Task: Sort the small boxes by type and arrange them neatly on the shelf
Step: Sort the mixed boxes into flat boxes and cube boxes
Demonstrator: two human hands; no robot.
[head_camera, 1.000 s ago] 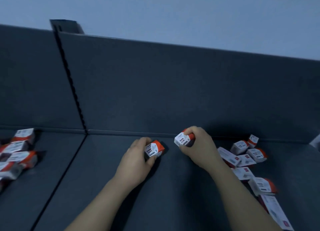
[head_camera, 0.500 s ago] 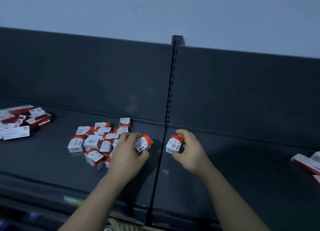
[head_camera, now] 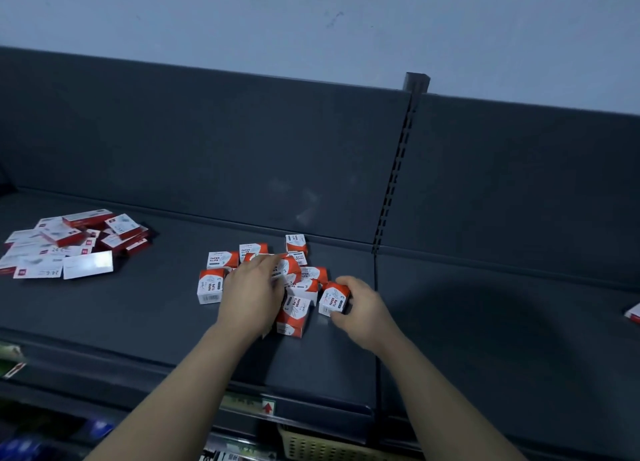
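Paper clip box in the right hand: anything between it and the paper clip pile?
Nothing visible. The right hand holds the paper clip box right beside the pile, at its right edge.

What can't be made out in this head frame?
Head view:
Left hand covers part of the paper clip boxes; its fingertips are motion-blurred, grip unclear.
Right hand hides one side of its paper clip box.
Flat box pile: cut by left edge, print too small.
Box at right edge: mostly out of frame.
Lower shelf goods: dark, cropped at bottom.
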